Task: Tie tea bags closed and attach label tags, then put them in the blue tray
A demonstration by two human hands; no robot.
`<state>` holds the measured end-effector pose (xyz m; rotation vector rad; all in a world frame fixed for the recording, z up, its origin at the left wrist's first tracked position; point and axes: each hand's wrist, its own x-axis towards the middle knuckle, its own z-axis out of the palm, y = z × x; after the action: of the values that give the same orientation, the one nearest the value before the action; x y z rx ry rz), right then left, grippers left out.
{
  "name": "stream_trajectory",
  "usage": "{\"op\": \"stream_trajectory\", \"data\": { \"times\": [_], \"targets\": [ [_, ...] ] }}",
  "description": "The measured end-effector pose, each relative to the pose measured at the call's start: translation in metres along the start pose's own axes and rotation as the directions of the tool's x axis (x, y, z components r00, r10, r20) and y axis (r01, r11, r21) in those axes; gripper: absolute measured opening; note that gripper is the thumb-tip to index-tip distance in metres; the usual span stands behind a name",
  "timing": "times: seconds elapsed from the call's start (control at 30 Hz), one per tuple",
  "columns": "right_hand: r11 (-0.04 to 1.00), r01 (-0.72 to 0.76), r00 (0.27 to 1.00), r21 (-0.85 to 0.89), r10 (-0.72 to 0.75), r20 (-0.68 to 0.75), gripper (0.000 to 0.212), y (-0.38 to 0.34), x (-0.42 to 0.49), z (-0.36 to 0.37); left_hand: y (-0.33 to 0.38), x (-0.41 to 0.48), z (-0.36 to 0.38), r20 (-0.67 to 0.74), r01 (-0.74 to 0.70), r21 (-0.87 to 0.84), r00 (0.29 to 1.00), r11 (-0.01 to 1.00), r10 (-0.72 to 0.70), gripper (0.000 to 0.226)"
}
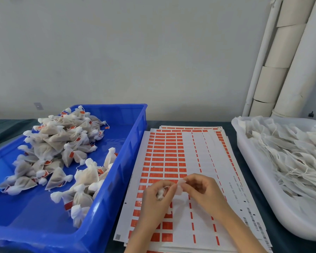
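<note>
My left hand (156, 201) curls round a small white tea bag (160, 194) above the sheets of orange label tags (164, 157). My right hand (202, 190) pinches the white top of that bag (181, 183) between thumb and fingers, close against the left hand. The blue tray (133, 143) stands to the left and holds a heap of several tied tea bags with orange tags (62, 143). Most of the held bag is hidden inside my left fist.
A white tray (248, 161) at the right holds several flat, untied tea bags with strings (295, 157). Cardboard tubes and white pipes (281, 61) lean in the back right corner. The dark table top shows between the trays and the label sheets.
</note>
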<state>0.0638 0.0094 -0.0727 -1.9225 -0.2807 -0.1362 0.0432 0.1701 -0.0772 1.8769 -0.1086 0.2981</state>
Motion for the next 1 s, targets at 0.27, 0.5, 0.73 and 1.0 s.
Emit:
{"op": "stream_trajectory", "data": {
  "times": [0.27, 0.5, 0.73, 1.0],
  "targets": [
    [0.999, 0.030, 1.000, -0.039, -0.030, -0.004, 0.007, 0.0003, -0.0012, -0.0011, 0.0041, -0.0014, -0.0002, 0.004, 0.019, -0.028, 1.000, 0.999, -0.019, 0.031],
    [0.999, 0.032, 0.999, -0.002, -0.032, -0.002, 0.009, -0.0006, -0.0013, 0.0004, 0.0010, 0.0005, 0.0008, -0.026, 0.009, 0.011, 1.000, 1.000, -0.009, 0.030],
    [0.996, 0.081, 0.995, -0.040, -0.083, -0.057, 0.014, 0.0000, -0.0048, 0.0013, 0.0006, 0.0010, 0.0014, -0.011, 0.015, 0.008, 1.000, 1.000, -0.015, 0.017],
    [0.987, 0.159, 0.985, -0.025, -0.161, -0.063, 0.018, -0.0036, -0.0053, -0.0021, 0.0036, 0.0012, -0.0005, 0.003, 0.087, -0.010, 0.996, 0.996, -0.087, 0.019]
  ]
}}
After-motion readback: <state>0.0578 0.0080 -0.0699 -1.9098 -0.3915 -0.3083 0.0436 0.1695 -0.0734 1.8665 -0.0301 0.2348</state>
